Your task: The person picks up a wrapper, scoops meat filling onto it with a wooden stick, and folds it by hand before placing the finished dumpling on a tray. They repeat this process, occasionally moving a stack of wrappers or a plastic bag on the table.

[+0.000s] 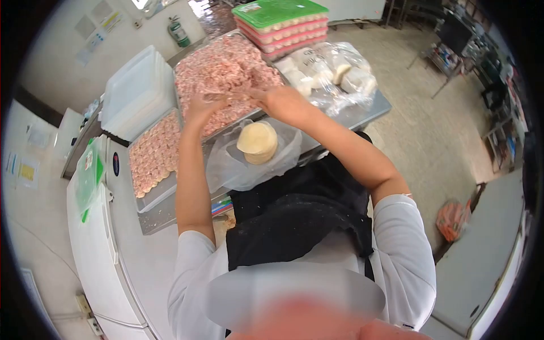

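My left hand (203,110) and my right hand (283,103) are over the near part of a big tray of minced meat (218,71), close to each other. Their fingers point inward and blur into the meat behind, so what they hold, if anything, does not show. Just below my hands, a stack of round, pale dough wrappers (258,141) rests on a clear plastic bag (226,167). Left of my left forearm is a shallow tray (154,199) with tight rows of small meat-topped pieces.
Lidded translucent containers (139,90) are piled at the left. Pink trays (294,38) under a green lid (277,12) stand at the back. Plastic bags with pale, rounded contents (334,76) lie at the right of the metal table (371,110). A white freezer (93,226) is at left.
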Tool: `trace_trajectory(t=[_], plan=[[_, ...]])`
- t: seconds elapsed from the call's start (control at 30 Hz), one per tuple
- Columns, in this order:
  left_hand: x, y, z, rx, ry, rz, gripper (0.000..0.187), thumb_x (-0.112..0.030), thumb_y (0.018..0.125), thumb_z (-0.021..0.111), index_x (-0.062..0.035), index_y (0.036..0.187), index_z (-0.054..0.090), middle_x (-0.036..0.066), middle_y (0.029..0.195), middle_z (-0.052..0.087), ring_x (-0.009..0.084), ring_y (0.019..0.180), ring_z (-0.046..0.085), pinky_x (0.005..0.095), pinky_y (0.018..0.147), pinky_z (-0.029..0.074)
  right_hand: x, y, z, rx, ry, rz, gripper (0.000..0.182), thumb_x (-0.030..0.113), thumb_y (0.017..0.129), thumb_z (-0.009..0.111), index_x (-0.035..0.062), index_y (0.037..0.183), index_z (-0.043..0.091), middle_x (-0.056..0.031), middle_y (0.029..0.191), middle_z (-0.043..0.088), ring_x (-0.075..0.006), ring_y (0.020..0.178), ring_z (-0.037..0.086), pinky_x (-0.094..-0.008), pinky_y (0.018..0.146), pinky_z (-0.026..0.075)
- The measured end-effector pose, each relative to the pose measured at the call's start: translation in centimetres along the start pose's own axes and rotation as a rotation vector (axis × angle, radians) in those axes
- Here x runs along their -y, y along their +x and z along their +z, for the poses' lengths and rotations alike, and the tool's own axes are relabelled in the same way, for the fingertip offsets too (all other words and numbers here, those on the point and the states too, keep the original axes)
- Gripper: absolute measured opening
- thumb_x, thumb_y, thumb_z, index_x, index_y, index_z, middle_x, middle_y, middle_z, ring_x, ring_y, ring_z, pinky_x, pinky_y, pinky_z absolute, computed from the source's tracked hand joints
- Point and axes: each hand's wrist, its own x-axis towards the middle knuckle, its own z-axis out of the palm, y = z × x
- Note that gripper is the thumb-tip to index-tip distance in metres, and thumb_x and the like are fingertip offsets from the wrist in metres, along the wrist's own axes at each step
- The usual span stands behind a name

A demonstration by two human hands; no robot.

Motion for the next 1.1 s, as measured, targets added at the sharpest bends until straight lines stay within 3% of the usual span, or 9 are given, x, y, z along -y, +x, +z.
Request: trace_trajectory(t=[0.07, 0.17, 0.23, 0.3, 0.33, 0.47, 0.67, 0.73, 1.1], plan=[[2.2, 0.4, 0.4, -0.13, 0.289, 0.12, 0.066, -0.036, 0.071, 0.077, 0.0054, 0.117, 0.056, 0.013, 0.098, 0.065, 0.0198, 0.088, 0.061, 0.0328, 0.078, 0.048, -2.1, -0.1, 1.5, 0.191, -0.089, 0.056, 0.027, 0.026, 0.087, 0.058, 0.0135, 0.111, 0.066, -0.0147, 0.081, 0.066, -0.0324, 0.074, 0.065, -0.0438, 0.061, 0.051], [-3.0, -3.1, -0.6, -0.054, 0.114, -0.052, 0.057, -0.033, 0.073, 0.077, 0.0026, 0.113, 0.059, 0.012, 0.099, 0.066, 0.0207, 0.093, 0.061, 0.0335, 0.085, 0.046, -5.2, 0.6, 0.2, 0.264, -0.152, 0.086, 0.026, 0.024, 0.088, 0.057, 0.0135, 0.109, 0.067, -0.0154, 0.083, 0.066, -0.0326, 0.075, 0.065, -0.0426, 0.062, 0.052], [-1.8, -2.9, -0.6, -0.113, 0.094, 0.147, 0.053, -0.027, 0.073, 0.078, -0.0021, 0.116, 0.059, 0.01, 0.1, 0.066, 0.0197, 0.093, 0.06, 0.0335, 0.086, 0.046, -4.3, 2.3, -2.1, 0.277, -0.11, 0.111, 0.025, 0.024, 0.088, 0.056, 0.0148, 0.108, 0.067, -0.0154, 0.085, 0.067, -0.0323, 0.076, 0.066, -0.0417, 0.062, 0.052], [-1.8, -2.3, -1.0, -0.184, 0.124, 0.459, 0.047, -0.023, 0.072, 0.078, -0.0044, 0.112, 0.061, 0.008, 0.097, 0.067, 0.0176, 0.09, 0.06, 0.0327, 0.083, 0.047, -1.8, 4.0, -5.9, 0.494, 0.494, 0.418, 0.027, 0.023, 0.091, 0.057, 0.0074, 0.111, 0.066, -0.0155, 0.094, 0.068, -0.0295, 0.084, 0.066, -0.0376, 0.072, 0.051], [-1.7, -2.1, -1.5, -0.076, 0.122, 0.291, 0.041, -0.019, 0.07, 0.079, -0.0042, 0.106, 0.064, 0.006, 0.095, 0.066, 0.0167, 0.089, 0.06, 0.0323, 0.083, 0.047, -2.6, 3.8, -3.4, 0.373, 0.481, 0.137, 0.03, 0.023, 0.092, 0.059, 0.0058, 0.115, 0.063, -0.0154, 0.101, 0.068, -0.0283, 0.09, 0.065, -0.0349, 0.079, 0.05], [-2.0, -1.3, -2.5, 0.122, 0.049, 0.263, 0.037, -0.02, 0.07, 0.079, -0.0035, 0.1, 0.065, 0.007, 0.094, 0.066, 0.0175, 0.088, 0.061, 0.0323, 0.082, 0.047, -3.0, 3.0, 1.4, 0.38, 0.536, -0.042, 0.029, 0.022, 0.09, 0.059, 0.0055, 0.113, 0.064, -0.0157, 0.098, 0.068, -0.0308, 0.09, 0.065, -0.0374, 0.078, 0.051], [0.6, -1.3, -3.0, -0.149, 0.099, 0.206, 0.044, -0.024, 0.068, 0.082, -0.0035, 0.103, 0.065, 0.007, 0.101, 0.066, 0.0168, 0.092, 0.061, 0.0313, 0.084, 0.048, -1.5, 3.6, -0.2, 0.244, 0.196, -0.093, 0.033, 0.023, 0.088, 0.058, 0.0108, 0.119, 0.061, -0.0142, 0.089, 0.065, -0.0352, 0.081, 0.062, -0.0448, 0.069, 0.05], [-3.6, -2.7, -3.2, -0.006, 0.119, -0.06, 0.048, -0.025, 0.071, 0.08, -0.0042, 0.111, 0.062, 0.009, 0.107, 0.065, 0.0178, 0.1, 0.059, 0.0316, 0.088, 0.046, -1.8, 4.0, -0.7, 0.296, 0.208, -0.077, 0.032, 0.023, 0.089, 0.057, 0.0106, 0.118, 0.061, -0.0146, 0.089, 0.065, -0.0347, 0.082, 0.062, -0.0442, 0.069, 0.05], [-3.6, -1.2, -1.8, -0.103, 0.107, 0.118, 0.045, -0.021, 0.072, 0.081, -0.0025, 0.108, 0.061, 0.008, 0.093, 0.067, 0.0153, 0.085, 0.061, 0.0303, 0.076, 0.049, -5.2, 4.9, -1.2, 0.245, 0.32, -0.083, 0.03, 0.024, 0.09, 0.057, 0.0077, 0.115, 0.063, -0.0164, 0.097, 0.065, -0.036, 0.091, 0.062, -0.0443, 0.077, 0.049]])
